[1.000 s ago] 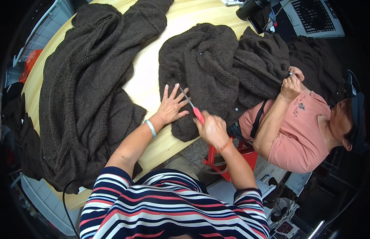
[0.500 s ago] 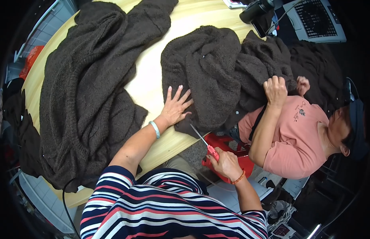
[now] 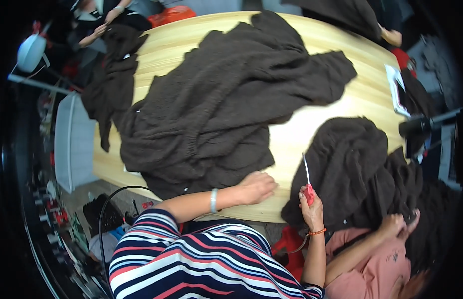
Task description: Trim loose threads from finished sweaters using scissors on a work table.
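Observation:
My right hand [image 3: 311, 209] is closed around the red handle of a tool [image 3: 309, 195] with a long, thin metal shaft pointing up and away. Its tip is beside a bunched dark brown knitted garment [image 3: 348, 164] on the right of the table. My left hand [image 3: 259, 188] is over the table's near edge, below a large heap of dark brown knitwear [image 3: 216, 94]. Its fingers look bent but are smeared by motion, so I cannot tell whether they hold anything. A co-worker's hands [image 3: 398, 224] grip the right end of the bunched garment.
The pale wooden table [image 3: 291, 137] has a curved edge. A black cylinder [image 3: 414, 127] and a white-framed item [image 3: 397, 89] are at its right side. People's hands with dark cloth show at far left and far right. A red seat [image 3: 291, 249] stands below the near edge.
The view has swung left, showing more of the table's far side. My left hand has come off the right-hand garment, moving left, its spread fingers now drawn in. The tool now points more upright.

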A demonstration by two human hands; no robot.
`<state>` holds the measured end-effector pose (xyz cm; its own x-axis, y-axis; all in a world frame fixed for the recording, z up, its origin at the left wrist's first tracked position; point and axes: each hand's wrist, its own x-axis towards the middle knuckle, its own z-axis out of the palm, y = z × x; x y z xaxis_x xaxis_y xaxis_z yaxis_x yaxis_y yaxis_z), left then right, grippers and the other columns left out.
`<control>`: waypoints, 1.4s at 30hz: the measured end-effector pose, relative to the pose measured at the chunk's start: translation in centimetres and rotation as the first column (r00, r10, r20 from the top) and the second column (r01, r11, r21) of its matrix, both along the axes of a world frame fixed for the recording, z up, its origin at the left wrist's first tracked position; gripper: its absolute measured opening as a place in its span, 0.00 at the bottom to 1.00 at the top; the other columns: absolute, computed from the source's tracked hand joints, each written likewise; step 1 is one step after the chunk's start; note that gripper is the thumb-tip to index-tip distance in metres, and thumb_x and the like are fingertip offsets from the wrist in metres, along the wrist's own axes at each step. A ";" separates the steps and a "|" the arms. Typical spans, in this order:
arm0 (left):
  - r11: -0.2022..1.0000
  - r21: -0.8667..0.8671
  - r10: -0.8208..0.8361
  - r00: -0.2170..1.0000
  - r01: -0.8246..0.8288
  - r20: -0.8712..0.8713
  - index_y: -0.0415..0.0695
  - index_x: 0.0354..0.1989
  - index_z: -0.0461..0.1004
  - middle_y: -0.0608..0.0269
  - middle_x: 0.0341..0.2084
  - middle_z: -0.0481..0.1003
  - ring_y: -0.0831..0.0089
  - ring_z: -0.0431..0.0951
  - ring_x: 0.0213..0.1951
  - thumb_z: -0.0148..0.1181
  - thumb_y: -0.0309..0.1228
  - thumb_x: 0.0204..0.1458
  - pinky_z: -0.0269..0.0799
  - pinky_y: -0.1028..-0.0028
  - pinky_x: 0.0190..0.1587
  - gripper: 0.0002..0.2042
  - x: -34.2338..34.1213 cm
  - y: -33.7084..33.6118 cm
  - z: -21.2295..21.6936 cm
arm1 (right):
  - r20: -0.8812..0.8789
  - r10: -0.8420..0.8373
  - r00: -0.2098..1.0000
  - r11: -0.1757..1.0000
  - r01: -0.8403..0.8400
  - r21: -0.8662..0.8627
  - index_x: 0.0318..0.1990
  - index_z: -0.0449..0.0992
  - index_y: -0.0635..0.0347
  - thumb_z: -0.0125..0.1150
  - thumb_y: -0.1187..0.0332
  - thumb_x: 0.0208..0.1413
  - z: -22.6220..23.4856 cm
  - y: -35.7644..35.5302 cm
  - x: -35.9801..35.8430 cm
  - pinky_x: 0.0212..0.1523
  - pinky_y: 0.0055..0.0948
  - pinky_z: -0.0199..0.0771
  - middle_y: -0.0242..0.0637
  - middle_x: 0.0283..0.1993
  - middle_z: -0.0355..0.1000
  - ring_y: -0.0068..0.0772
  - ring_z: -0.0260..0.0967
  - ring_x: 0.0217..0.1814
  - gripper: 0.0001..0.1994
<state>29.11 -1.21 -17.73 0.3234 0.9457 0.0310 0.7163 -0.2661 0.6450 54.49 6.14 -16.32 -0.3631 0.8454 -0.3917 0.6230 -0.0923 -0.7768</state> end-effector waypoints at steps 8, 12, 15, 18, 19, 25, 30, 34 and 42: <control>0.715 0.401 0.698 0.623 -0.573 -0.353 0.43 0.57 0.68 0.53 0.49 0.67 0.55 0.68 0.49 0.70 0.32 0.39 0.65 0.60 0.48 0.32 -12.9 -5.7 10.3 | 0.376 -0.194 0.906 0.949 0.077 0.305 0.52 0.72 0.63 0.58 0.58 0.58 -3.2 4.7 2.3 0.47 0.47 0.71 0.58 0.44 0.74 0.61 0.71 0.47 0.20; 0.738 0.402 0.674 0.561 -0.542 -0.481 0.43 0.60 0.66 0.51 0.51 0.65 0.54 0.67 0.51 0.70 0.31 0.38 0.64 0.60 0.51 0.35 -15.9 -9.7 9.1 | 0.195 -0.063 0.979 0.913 -0.023 0.408 0.53 0.72 0.63 0.59 0.64 0.58 0.1 3.1 -0.6 0.49 0.44 0.71 0.55 0.47 0.74 0.58 0.72 0.49 0.18; 0.752 0.435 0.659 0.551 -0.495 -0.511 0.44 0.59 0.67 0.52 0.49 0.67 0.56 0.68 0.49 0.68 0.28 0.39 0.64 0.61 0.49 0.33 -18.8 -11.8 7.6 | 0.064 0.005 0.998 0.945 -0.026 0.326 0.53 0.72 0.60 0.58 0.68 0.57 1.7 0.4 -3.1 0.50 0.40 0.72 0.53 0.47 0.73 0.55 0.72 0.49 0.16; 0.753 0.430 0.657 0.529 -0.497 -0.537 0.43 0.56 0.69 0.55 0.44 0.68 0.58 0.69 0.46 0.65 0.27 0.40 0.66 0.63 0.46 0.29 -21.2 -12.6 7.6 | 0.175 0.162 0.971 0.918 -0.213 0.334 0.54 0.71 0.57 0.59 0.69 0.56 5.3 -2.7 -7.1 0.48 0.44 0.73 0.51 0.49 0.72 0.58 0.71 0.49 0.17; 0.759 0.432 0.648 0.505 -0.487 -0.570 0.42 0.54 0.70 0.57 0.40 0.69 0.60 0.70 0.44 0.64 0.26 0.41 0.67 0.64 0.44 0.27 -21.8 -12.6 7.8 | 0.171 0.214 0.962 0.918 -0.258 0.303 0.54 0.71 0.57 0.59 0.69 0.55 6.3 -3.6 -8.2 0.48 0.43 0.73 0.51 0.49 0.72 0.58 0.71 0.50 0.17; 0.736 -0.167 0.673 0.686 -0.656 0.277 0.37 0.49 0.72 0.60 0.37 0.75 0.65 0.77 0.39 0.56 0.26 0.55 0.74 0.68 0.42 0.14 -24.6 -10.5 9.6 | 0.116 0.367 0.923 0.889 -0.385 0.249 0.52 0.72 0.56 0.61 0.67 0.55 12.0 -6.8 -14.6 0.45 0.43 0.74 0.51 0.43 0.74 0.54 0.74 0.46 0.17; 0.716 -0.697 0.694 -0.069 -0.039 0.717 0.34 0.48 0.72 0.56 0.45 0.77 0.68 0.78 0.47 0.49 0.30 0.64 0.75 0.67 0.53 0.12 -28.0 -8.8 7.7 | 0.185 0.543 0.819 0.773 -0.573 0.272 0.50 0.73 0.55 0.61 0.64 0.55 16.6 -8.5 -21.0 0.35 0.46 0.74 0.53 0.27 0.74 0.58 0.74 0.33 0.16; 0.717 -0.696 0.694 -0.116 0.032 0.710 0.36 0.47 0.73 0.57 0.45 0.77 0.69 0.78 0.46 0.50 0.30 0.64 0.76 0.68 0.53 0.11 -28.3 -8.2 6.4 | 0.345 0.575 0.742 0.719 -0.659 0.221 0.49 0.74 0.53 0.60 0.60 0.55 16.9 -9.3 -23.8 0.34 0.47 0.74 0.52 0.26 0.74 0.56 0.74 0.31 0.15; 0.668 -0.744 0.742 0.072 -0.001 0.666 0.41 0.40 0.73 0.64 0.39 0.77 0.77 0.77 0.39 0.52 0.34 0.64 0.76 0.77 0.41 0.09 -28.0 -8.7 4.6 | 0.396 0.523 0.755 0.702 -0.645 0.302 0.40 0.75 0.58 0.59 0.61 0.55 16.0 -8.9 -26.9 0.33 0.48 0.75 0.51 0.24 0.75 0.54 0.76 0.29 0.11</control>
